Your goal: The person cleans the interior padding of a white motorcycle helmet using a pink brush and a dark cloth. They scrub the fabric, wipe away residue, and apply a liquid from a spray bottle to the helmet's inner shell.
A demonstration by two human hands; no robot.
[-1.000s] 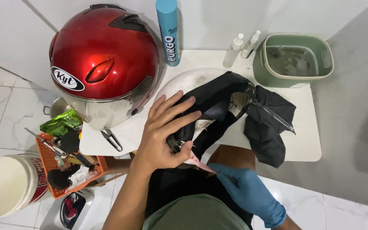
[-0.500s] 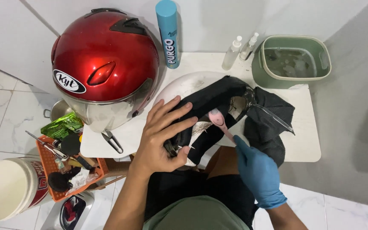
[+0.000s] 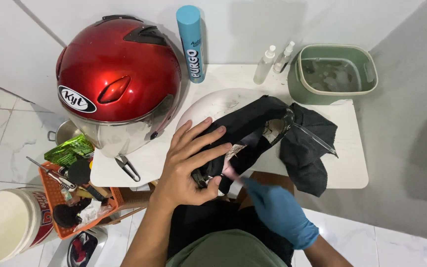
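Head view: left hand (image 3: 189, 165) clamps the black helmet padding (image 3: 245, 133) flat at the near edge of the white surface (image 3: 342, 163) to steady it, while the blue-gloved right hand (image 3: 277, 212) pinches something pale under its near end, red helmet (image 3: 117, 81) parked far left.

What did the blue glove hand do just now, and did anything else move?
The right hand, in its blue glove, went up onto the black padded liner half a second ago, then pulled back down toward the person's body, pink brush tip near the liner's lower edge. The bare left hand stayed pressed on the liner. The red helmet, spray can and green tub stayed put.
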